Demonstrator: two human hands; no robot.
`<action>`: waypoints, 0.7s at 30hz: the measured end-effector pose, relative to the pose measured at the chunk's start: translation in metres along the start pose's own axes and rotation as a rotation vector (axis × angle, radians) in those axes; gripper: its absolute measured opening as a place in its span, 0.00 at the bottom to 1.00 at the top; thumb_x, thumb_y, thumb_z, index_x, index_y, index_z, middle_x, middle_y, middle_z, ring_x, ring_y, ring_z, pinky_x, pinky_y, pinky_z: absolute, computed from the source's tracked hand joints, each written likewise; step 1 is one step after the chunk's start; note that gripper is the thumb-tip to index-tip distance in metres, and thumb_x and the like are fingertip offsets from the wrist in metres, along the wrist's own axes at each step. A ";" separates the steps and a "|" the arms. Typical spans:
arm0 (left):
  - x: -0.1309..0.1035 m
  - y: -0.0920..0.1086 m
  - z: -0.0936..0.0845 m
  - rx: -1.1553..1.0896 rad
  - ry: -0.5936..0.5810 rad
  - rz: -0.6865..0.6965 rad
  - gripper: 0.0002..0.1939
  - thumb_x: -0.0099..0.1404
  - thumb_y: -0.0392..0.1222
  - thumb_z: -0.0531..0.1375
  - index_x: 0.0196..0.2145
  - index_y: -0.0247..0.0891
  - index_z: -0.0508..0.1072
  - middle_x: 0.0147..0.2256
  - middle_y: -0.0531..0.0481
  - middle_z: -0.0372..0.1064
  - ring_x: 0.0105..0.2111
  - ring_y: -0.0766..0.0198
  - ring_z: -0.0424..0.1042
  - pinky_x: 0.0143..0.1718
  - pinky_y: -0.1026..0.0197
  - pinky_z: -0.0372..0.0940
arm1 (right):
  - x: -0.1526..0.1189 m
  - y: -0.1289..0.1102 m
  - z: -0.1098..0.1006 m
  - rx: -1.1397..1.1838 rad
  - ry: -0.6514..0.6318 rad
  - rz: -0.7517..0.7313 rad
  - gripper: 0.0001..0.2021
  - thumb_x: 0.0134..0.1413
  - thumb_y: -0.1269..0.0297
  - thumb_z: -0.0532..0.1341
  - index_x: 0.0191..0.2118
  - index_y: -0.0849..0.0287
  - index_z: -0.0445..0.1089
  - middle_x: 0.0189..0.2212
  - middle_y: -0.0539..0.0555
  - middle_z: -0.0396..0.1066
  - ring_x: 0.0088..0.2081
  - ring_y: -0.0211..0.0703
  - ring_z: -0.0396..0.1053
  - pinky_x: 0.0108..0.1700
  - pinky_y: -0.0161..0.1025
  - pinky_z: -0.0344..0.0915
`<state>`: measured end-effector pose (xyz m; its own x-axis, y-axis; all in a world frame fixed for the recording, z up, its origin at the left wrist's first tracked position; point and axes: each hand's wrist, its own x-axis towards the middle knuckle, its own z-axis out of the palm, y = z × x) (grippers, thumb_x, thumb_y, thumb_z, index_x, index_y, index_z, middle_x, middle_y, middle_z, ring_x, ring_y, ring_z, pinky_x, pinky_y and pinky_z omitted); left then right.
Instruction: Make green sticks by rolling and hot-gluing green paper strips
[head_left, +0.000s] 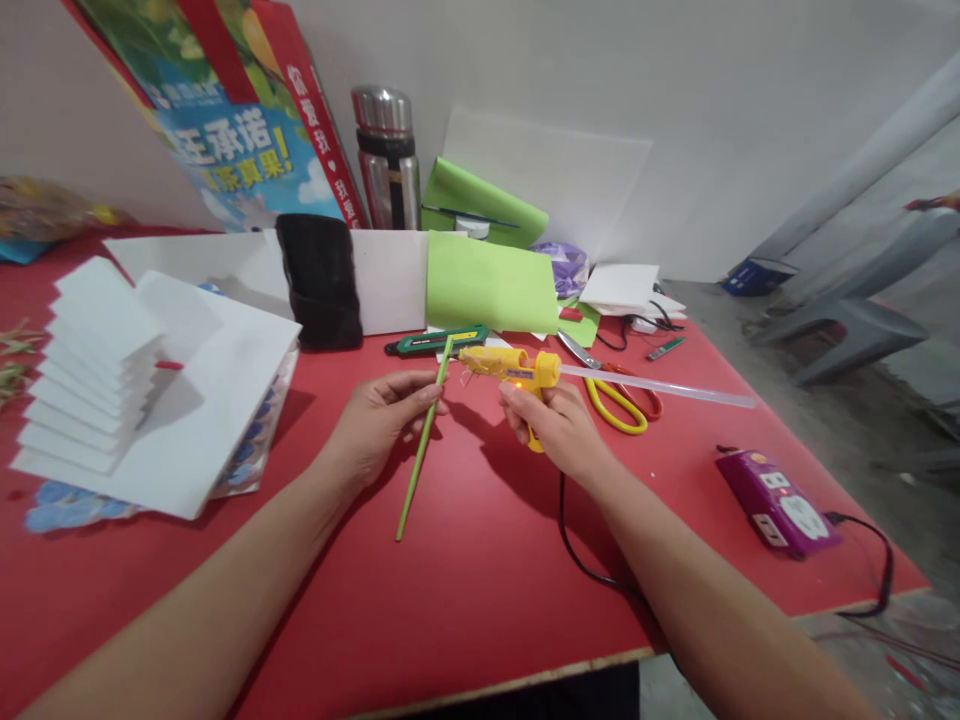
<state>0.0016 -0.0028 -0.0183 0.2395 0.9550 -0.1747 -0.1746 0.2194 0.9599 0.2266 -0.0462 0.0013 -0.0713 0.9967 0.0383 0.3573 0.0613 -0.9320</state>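
Where right fingers curl, the glue gun hides.

Bare forearms taper toward slimmer bare wrists and bare hands.

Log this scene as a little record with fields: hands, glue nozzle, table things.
Left hand: pinches thin green stick
Right hand: grips yellow glue gun, clear glue stick out its back
Nozzle: beside green stick's upper end; contact unclear
Table: red
Beyond left hand: green cutter
Right of glue gun: scissors
Far right: purple socket box
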 end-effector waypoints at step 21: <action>0.002 0.000 0.000 0.020 0.018 0.010 0.17 0.54 0.49 0.75 0.40 0.39 0.84 0.27 0.48 0.78 0.18 0.72 0.65 0.17 0.68 0.55 | 0.000 -0.002 -0.001 -0.008 -0.023 0.009 0.29 0.67 0.43 0.57 0.19 0.56 0.63 0.17 0.49 0.64 0.25 0.39 0.65 0.33 0.38 0.61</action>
<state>0.0024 -0.0007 -0.0182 0.2205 0.9607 -0.1684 -0.1578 0.2056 0.9658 0.2263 -0.0463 0.0038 -0.0890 0.9958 0.0211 0.3657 0.0524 -0.9292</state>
